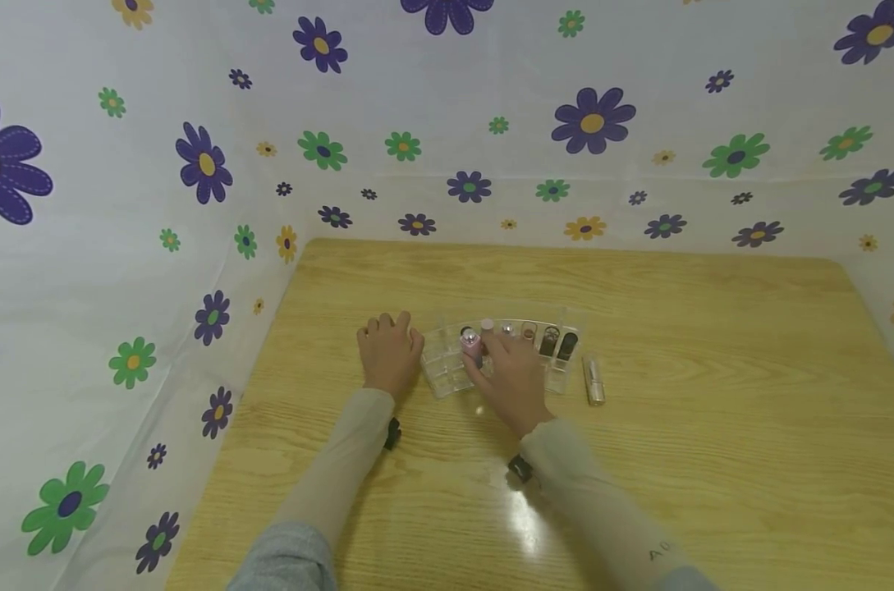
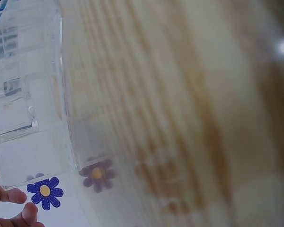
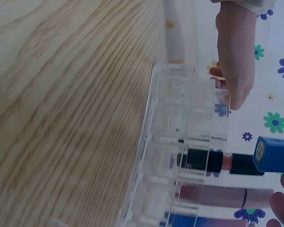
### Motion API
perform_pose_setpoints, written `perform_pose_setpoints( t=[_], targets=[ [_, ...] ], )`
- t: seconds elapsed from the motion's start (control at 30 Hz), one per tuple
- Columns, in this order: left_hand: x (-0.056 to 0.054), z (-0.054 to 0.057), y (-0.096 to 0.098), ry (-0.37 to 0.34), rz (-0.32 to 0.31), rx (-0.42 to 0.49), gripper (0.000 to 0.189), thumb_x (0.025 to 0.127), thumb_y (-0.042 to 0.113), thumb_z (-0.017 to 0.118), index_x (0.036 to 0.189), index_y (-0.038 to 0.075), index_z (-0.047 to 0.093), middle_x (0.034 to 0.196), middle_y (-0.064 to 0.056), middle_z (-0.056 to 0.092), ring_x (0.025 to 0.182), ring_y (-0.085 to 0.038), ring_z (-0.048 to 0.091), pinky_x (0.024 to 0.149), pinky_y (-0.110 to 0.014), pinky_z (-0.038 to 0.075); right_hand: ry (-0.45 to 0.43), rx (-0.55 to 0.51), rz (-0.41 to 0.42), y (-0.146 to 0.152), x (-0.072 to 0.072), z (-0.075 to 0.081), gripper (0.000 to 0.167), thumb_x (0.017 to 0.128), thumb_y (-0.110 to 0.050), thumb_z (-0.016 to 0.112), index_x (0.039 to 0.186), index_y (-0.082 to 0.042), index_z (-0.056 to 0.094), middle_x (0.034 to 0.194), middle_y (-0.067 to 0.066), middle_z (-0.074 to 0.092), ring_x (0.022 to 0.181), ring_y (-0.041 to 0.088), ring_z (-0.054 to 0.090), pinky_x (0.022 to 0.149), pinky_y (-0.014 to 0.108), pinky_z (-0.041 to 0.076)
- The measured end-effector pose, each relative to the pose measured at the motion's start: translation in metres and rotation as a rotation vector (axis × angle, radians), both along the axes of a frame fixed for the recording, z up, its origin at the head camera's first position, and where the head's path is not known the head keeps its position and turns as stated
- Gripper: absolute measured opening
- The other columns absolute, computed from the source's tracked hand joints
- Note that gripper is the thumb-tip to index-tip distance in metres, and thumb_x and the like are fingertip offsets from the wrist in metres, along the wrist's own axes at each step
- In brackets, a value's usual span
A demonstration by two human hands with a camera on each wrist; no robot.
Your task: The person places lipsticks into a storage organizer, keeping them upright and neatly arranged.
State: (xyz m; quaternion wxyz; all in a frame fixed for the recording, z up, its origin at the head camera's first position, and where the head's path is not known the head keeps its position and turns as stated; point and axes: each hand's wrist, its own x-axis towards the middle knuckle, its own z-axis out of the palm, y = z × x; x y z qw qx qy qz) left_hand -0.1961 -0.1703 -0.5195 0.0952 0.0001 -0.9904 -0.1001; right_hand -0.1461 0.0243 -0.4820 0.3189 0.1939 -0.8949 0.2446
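My right hand [image 1: 515,373] holds a lipstick tube [image 1: 472,348] above the left part of a clear acrylic organizer [image 1: 447,384]. The tube has a silvery end in the head view. In the right wrist view, the tube [image 3: 273,155] looks blue with a round label on its end, and fingertips [image 3: 283,203] grip it from the edge. Beside the organizer's left end rests my left hand [image 1: 389,353], its thumb close to the clear wall. Its loosely bent fingers [image 2: 14,196] show near the organizer's corner in the left wrist view, holding nothing.
Several lipsticks stand in the organizer's back row, among them a black tube [image 1: 567,346] at the right end. A silvery lipstick [image 1: 594,381] lies on the wooden table [image 1: 712,394] to its right. Flower-printed white cloth [image 1: 520,98] hangs behind and at the left.
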Motion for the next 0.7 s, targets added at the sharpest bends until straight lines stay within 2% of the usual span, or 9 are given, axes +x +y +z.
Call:
perform_pose_setpoints(
  t=[0.13,0.3,0.53,0.7],
  targets=[
    [0.0,0.002,0.001,0.023,0.0,-0.025,0.036,0.093,0.029,0.037,0.116,0.011,0.057,0.098,-0.014,0.06,0.09,-0.032,0.053,0.082,-0.047,0.042,0.019,-0.027,-0.062,-0.011,-0.003,-0.001,0.022,0.079,-0.03,0.07,0.08,-0.009,0.062,0.07,0.002,0.066,0.057,0.015,0.059,0.05,0.027,0.046],
    [0.0,0.003,0.001,0.03,0.0,-0.03,0.035,0.093,0.029,0.038,0.115,0.01,0.058,0.098,-0.015,0.061,0.091,-0.032,0.054,0.081,-0.047,0.042,0.016,-0.059,-0.075,-0.021,-0.004,0.0,0.022,0.079,-0.03,0.071,0.078,-0.01,0.063,0.069,0.001,0.066,0.055,0.013,0.059,0.046,0.024,0.044],
    [-0.002,-0.001,0.0,0.017,0.002,-0.029,0.034,0.094,0.029,0.038,0.115,0.01,0.057,0.094,-0.013,0.059,0.088,-0.03,0.053,0.081,-0.046,0.042,-0.006,-0.028,-0.12,-0.032,-0.005,-0.001,0.027,0.078,-0.036,0.072,0.08,-0.009,0.064,0.069,0.002,0.066,0.05,0.012,0.056,0.042,0.023,0.041],
    [-0.001,-0.002,0.0,0.034,-0.002,-0.028,0.033,0.093,0.029,0.039,0.113,0.01,0.058,0.093,-0.013,0.059,0.087,-0.03,0.053,0.081,-0.047,0.043,-0.006,0.001,-0.162,-0.037,-0.006,-0.006,0.031,0.077,-0.04,0.073,0.081,-0.01,0.066,0.067,0.002,0.066,0.046,0.01,0.053,0.04,0.023,0.039]
  ],
)
